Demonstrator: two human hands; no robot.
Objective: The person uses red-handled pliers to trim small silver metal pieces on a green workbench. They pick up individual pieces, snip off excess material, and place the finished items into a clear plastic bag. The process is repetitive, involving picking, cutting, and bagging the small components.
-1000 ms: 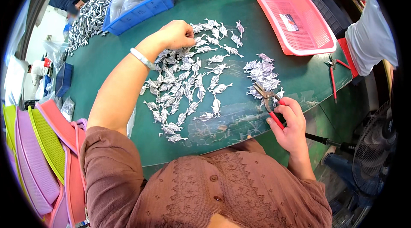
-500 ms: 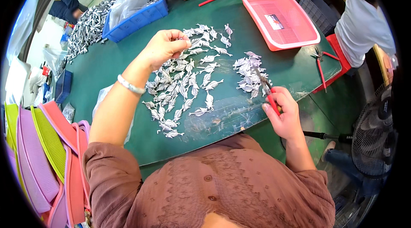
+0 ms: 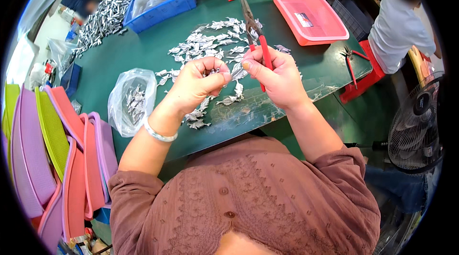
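Observation:
My two hands are close together over the near middle of the green table. My left hand (image 3: 203, 80) is closed in a pinch on a small silver metal piece, mostly hidden by the fingers. My right hand (image 3: 277, 75) holds long-nosed pliers (image 3: 251, 24) with red handles, their jaws pointing away from me. Between the two hands shows a silver fish-shaped metal piece (image 3: 237, 70); whether the right fingertips also grip it is unclear. Many similar fish-shaped pieces (image 3: 193, 44) lie spread on the table beyond and around my hands.
Left of my left forearm, a clear plastic bag (image 3: 119, 116) contains more silver pieces. A blue crate (image 3: 162, 13) and a pink basket (image 3: 337, 32) stand on the far side. Other pliers (image 3: 350, 66) rest at the right edge, near a seated person and a fan (image 3: 413, 130).
My left hand has come nearer to me and right. My right hand has moved up and left beside it, turning the pliers' jaws away from me. The plastic bag shows more fully.

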